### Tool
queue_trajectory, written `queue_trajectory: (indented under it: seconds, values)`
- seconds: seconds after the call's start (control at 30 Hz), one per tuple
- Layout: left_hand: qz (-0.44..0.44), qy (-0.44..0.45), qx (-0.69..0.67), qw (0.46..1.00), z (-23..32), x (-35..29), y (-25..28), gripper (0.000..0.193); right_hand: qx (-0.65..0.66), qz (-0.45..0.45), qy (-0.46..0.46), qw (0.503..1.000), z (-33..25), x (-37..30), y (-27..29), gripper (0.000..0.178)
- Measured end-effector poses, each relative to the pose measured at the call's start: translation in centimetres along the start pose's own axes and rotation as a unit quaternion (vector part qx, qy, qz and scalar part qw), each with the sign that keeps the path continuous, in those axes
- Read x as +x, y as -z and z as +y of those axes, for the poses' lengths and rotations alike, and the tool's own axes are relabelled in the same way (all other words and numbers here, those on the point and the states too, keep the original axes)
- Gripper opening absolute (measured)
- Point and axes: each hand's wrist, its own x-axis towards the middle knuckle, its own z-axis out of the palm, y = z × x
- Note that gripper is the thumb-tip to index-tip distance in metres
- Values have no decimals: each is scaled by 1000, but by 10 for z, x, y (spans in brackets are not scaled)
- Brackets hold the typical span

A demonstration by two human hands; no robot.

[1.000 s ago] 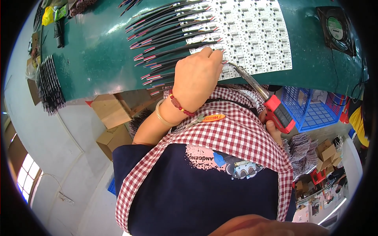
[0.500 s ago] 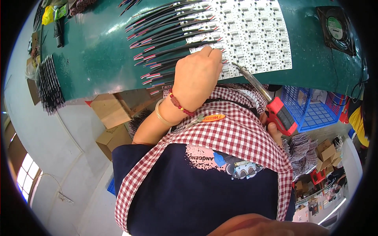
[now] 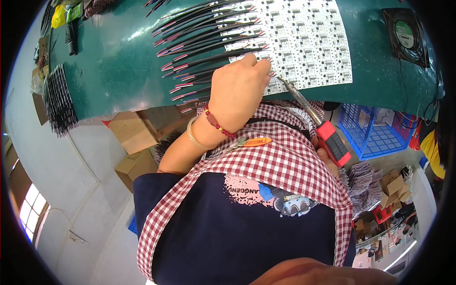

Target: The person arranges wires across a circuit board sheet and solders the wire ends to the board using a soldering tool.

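Note:
My left hand (image 3: pixel 239 88) is closed over the near left edge of a white sheet of circuit boards (image 3: pixel 311 45), with its fingertips pinching a thin black cable. The cable's stripped wire ends (image 3: pixel 272 74) show just beyond the fingers; most of its length is hidden under the hand. My right hand (image 3: pixel 328 161), partly covered by the apron, grips a soldering iron (image 3: pixel 333 145) by its red and black handle. The iron's tip points at the boards, close beside those wire ends. Several black cables (image 3: pixel 204 43) with red, white and blue ends lie in a row across the sheet's left side.
A black fan (image 3: pixel 404 35) stands at the right of the green table (image 3: pixel 118 66). A bundle of cables (image 3: pixel 61 102) hangs over the left edge. Below the table are cardboard boxes (image 3: pixel 135 130) and a blue plastic crate (image 3: pixel 363 142). A yellow bag (image 3: pixel 59 17) lies far left.
The soldering iron has shifted left, its tip now nearer the wire ends at my left fingers. My left hand has hardly moved.

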Motion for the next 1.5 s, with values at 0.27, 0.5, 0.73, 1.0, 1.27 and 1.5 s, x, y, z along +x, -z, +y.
queue_trajectory:
  seconds: [0.27, 0.5, 0.73, 1.0, 1.27, 1.5]
  values:
    - [-6, 2, 3, 1000, -2, 1, -3, 7, 74, 34, -42, 996, 15, -15, -10, 6]
    - [4, -1, 12, 1000, -1, -1, 0, 7, 95, 64, -54, 992, 25, -32, -10, 21]
    - [7, -5, 37, 999, 4, 0, 2, 8, 304, 86, -123, 941, 4, -14, -2, 69]
    - [-1, -123, 121, 985, -9, 52, 40, 11, 335, 187, -76, 920, -5, 8, 8, 68]
    - [191, -149, 212, 947, -35, 225, 4, 11, 357, 370, 0, 858, -10, 17, 58, 60]
    - [177, -176, 87, 964, -32, 225, 21, 7, 200, 566, 94, 794, -51, -43, 241, 46]
